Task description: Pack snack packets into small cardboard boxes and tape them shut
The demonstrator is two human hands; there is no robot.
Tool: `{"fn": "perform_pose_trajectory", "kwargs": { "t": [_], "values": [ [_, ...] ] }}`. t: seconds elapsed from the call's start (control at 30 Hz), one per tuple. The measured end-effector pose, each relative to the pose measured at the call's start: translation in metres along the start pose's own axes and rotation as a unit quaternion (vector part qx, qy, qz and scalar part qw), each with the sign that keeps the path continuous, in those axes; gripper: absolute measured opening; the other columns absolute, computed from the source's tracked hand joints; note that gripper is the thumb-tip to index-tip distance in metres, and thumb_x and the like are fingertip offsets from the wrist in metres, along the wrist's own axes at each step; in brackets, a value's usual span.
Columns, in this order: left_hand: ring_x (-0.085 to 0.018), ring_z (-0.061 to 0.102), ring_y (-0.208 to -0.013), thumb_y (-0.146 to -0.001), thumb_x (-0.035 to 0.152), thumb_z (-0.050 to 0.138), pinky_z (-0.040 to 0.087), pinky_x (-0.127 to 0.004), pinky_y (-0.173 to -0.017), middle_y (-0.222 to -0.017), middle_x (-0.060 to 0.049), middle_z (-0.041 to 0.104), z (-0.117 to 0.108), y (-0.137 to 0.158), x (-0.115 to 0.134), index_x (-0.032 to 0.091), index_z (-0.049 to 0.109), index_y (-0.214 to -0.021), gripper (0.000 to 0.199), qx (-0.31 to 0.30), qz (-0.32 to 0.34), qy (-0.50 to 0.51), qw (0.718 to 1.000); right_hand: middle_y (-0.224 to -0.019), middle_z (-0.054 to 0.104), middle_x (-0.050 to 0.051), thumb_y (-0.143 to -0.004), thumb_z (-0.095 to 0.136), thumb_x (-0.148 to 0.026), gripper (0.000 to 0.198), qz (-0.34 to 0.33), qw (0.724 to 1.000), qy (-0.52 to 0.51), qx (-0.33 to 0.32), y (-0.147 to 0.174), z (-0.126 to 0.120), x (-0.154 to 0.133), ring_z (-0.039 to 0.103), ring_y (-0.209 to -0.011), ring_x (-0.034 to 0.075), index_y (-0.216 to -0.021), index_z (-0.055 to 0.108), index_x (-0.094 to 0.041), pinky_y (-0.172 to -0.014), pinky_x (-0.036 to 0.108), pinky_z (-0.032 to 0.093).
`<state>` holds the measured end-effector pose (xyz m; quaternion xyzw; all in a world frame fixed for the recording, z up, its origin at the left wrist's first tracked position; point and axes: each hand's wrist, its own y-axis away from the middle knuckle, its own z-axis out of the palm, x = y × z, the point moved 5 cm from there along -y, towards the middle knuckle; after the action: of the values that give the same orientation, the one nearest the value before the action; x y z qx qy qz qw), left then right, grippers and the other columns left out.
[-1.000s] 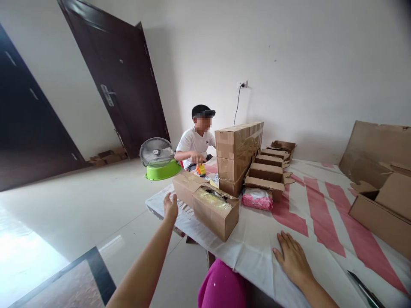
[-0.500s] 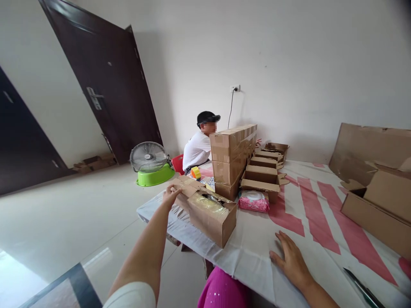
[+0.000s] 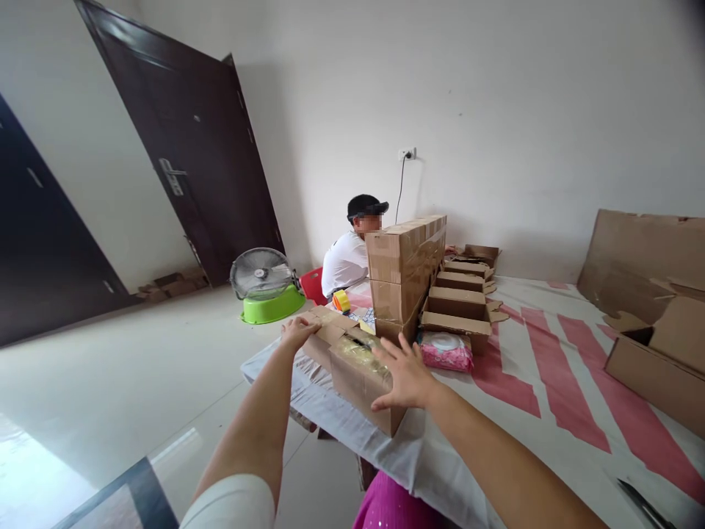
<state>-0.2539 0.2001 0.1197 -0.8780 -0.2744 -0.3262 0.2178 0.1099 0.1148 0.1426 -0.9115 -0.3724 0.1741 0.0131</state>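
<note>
One left hand (image 3: 298, 332) on cardboard (image 3: 355, 378), grip unclear, right hand (image 3: 405, 375) spread wide, one pink pack (image 3: 449, 358)

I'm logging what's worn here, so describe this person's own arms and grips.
The left grip is a bare hand without glove or wristband; a whitish sleeve ends near the elbow. The right grip is also ungloved, its forearm bare, with no sleeve in view. No cables or markings show.

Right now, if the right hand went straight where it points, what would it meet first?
Probably the taped cardboard box, just ahead of the right hand; whether its fingers touch it is hard to tell.
</note>
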Motion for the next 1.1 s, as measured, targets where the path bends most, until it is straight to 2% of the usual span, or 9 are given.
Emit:
{"fn": "perform_pose_trajectory", "kwargs": {
  "t": [0.1,0.2,0.27,0.33,0.43,0.6,0.8,1.0,1.1],
  "values": [
    [-0.024,0.056,-0.111,-0.089,0.039,0.061,0.048,-0.047,-0.094,-0.125,-0.009,0.057,0.003,-0.005,-0.003,0.015,0.058,-0.115,0.036,-0.014,0.005,0.003,1.0,-0.153,0.036,0.006,-0.06,0.076,-0.056,0.096,-0.024,0.999,0.024,-0.026,0.002,0.013,0.0,0.019,-0.141,0.043,-0.145,0.039,-0.032,-0.109,0.069,0.014],
    [-0.03,0.052,-0.118,-0.074,0.049,0.072,0.045,-0.046,-0.098,-0.129,-0.014,0.051,0.004,-0.003,-0.005,0.014,0.056,-0.115,0.056,-0.023,0.012,0.006,1.0,-0.15,0.042,0.005,-0.062,0.074,-0.05,0.088,-0.08,0.996,0.025,-0.02,0.018,0.009,0.005,0.025,-0.137,0.04,-0.143,0.044,-0.031,-0.109,0.064,0.017],
    [-0.034,0.048,-0.125,-0.062,0.056,0.076,0.043,-0.045,-0.101,-0.135,-0.017,0.044,0.005,0.001,-0.002,0.016,0.052,-0.121,0.075,-0.039,0.021,0.002,0.999,-0.149,0.043,0.004,-0.061,0.075,-0.05,0.087,-0.1,0.994,0.01,-0.044,0.032,0.002,0.012,0.024,-0.138,0.041,-0.141,0.046,-0.031,-0.109,0.064,0.017],
    [-0.036,0.045,-0.129,-0.057,0.061,0.076,0.041,-0.044,-0.104,-0.139,-0.017,0.041,0.008,0.007,0.004,0.019,0.049,-0.126,0.086,-0.065,0.033,-0.006,0.997,-0.15,0.042,0.003,-0.06,0.075,-0.05,0.088,-0.091,0.993,-0.012,-0.071,0.044,-0.004,0.022,0.017,-0.14,0.044,-0.14,0.047,-0.033,-0.109,0.066,0.014],
    [-0.04,0.041,-0.132,-0.052,0.065,0.075,0.036,-0.048,-0.107,-0.137,-0.016,0.048,0.012,0.016,0.017,0.022,0.054,-0.124,0.086,-0.1,0.049,-0.021,0.994,-0.151,0.04,0.005,-0.059,0.075,-0.051,0.087,-0.062,0.994,-0.038,-0.087,0.059,-0.01,0.036,0.013,-0.141,0.046,-0.14,0.049,-0.032,-0.109,0.067,0.015],
    [-0.04,0.046,-0.128,-0.051,0.063,0.075,0.036,-0.048,-0.105,-0.133,-0.015,0.055,0.016,0.04,0.039,0.023,0.057,-0.12,0.082,-0.13,0.078,-0.052,0.987,-0.144,0.047,0.005,-0.057,0.076,-0.041,0.08,-0.071,0.995,-0.038,-0.055,0.089,-0.022,0.046,0.027,-0.137,0.04,-0.134,0.055,-0.033,-0.109,0.059,0.026],
    [-0.04,0.046,-0.127,-0.056,0.067,0.07,0.038,-0.046,-0.102,-0.131,-0.017,0.054,0.031,0.085,0.065,0.02,0.053,-0.124,0.084,-0.149,0.112,-0.093,0.978,-0.14,0.052,0.003,-0.06,0.071,-0.03,0.071,-0.053,0.996,-0.07,-0.018,0.162,-0.054,0.074,0.036,-0.136,0.037,-0.131,0.059,-0.034,-0.109,0.057,0.031],
    [-0.04,0.047,-0.126,-0.06,0.072,0.066,0.04,-0.046,-0.099,-0.13,-0.017,0.052,0.055,0.138,0.099,0.02,0.05,-0.126,0.086,-0.169,0.159,-0.106,0.967,-0.141,0.053,0.002,-0.064,0.069,-0.026,0.067,0.023,0.996,-0.069,0.045,0.253,-0.072,0.125,0.032,-0.14,0.036,-0.13,0.059,-0.038,-0.105,0.058,0.039],
    [-0.044,0.044,-0.127,-0.065,0.07,0.064,0.038,-0.053,-0.099,-0.131,-0.019,0.051,0.065,0.172,0.12,0.02,0.049,-0.129,0.082,-0.161,0.172,-0.11,0.965,-0.142,0.052,0.002,-0.066,0.07,-0.026,0.067,0.06,0.995,-0.047,0.066,0.286,-0.073,0.138,0.03,-0.141,0.037,-0.131,0.058,-0.037,-0.107,0.06,0.036]
  ]
}}
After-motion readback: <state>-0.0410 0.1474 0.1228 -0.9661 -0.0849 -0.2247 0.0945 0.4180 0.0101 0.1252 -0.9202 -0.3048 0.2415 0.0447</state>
